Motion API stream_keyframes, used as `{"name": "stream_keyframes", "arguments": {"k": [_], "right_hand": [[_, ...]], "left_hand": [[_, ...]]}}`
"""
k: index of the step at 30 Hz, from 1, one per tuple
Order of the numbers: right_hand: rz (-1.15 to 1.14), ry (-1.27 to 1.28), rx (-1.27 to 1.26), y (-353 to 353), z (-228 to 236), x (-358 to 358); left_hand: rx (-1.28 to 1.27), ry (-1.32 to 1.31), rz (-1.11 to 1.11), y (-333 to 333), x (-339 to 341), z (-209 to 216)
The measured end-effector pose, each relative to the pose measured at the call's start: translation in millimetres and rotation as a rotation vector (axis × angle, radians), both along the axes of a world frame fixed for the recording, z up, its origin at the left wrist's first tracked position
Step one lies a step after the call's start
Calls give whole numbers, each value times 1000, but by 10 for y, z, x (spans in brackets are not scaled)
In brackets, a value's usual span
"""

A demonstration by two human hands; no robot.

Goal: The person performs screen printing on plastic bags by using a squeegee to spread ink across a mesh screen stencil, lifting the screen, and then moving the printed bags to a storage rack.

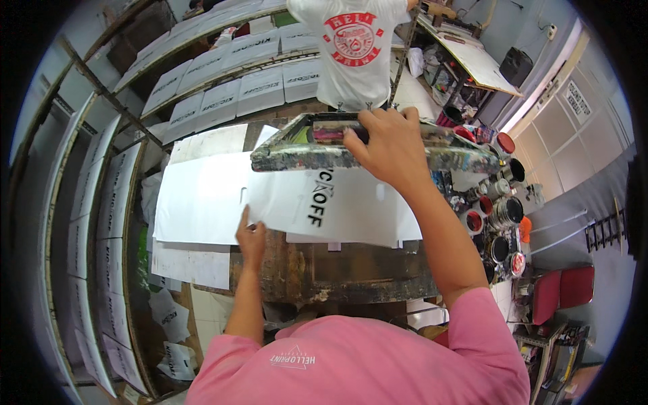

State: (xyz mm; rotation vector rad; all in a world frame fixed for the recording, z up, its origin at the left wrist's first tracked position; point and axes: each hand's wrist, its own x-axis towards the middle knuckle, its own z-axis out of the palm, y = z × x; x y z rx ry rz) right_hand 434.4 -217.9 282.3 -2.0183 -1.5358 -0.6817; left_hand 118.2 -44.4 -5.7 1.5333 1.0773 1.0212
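My right hand (393, 143) grips the rim of a paint-stained screen printing frame (297, 159), which is tilted up over the table. Below it lies a white bag (361, 217) with black lettering and a handle slot. Reaching in from the lower left, my left hand (252, 237) is at the bag's left edge. Its index finger stretches onto another white bag (199, 202), close to that bag's slot, while the other fingers curl. I see no object in that hand.
Both bags lie on a dark, stained table (317, 270). Racks (135, 250) of printed bags stand left and behind. Several paint cans (505, 210) crowd the table's right side. A person in a white shirt (354, 54) stands across the table. A red chair (563, 293) is at right.
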Motion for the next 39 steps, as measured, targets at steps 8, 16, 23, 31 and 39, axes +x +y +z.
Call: {"name": "stream_keyframes", "arguments": {"k": [8,16,23,31,39], "right_hand": [[-7,25,-45,83,88,11],[11,26,-32,128,145,54],[-14,54,-22,-85,-161,-78],[81,316,-692,-941,-1989,-617],[164,272,-526,-981,-3067,-777]], "left_hand": [[141,447,153,1640,-1326,-293],[22,1247,598,2479,-1303,54],[-229,-302,-650,-240,412,1076],[-1162,-514,-216,-1421,139,647],[-1294,-333,-215,-1382,166,-405]]}}
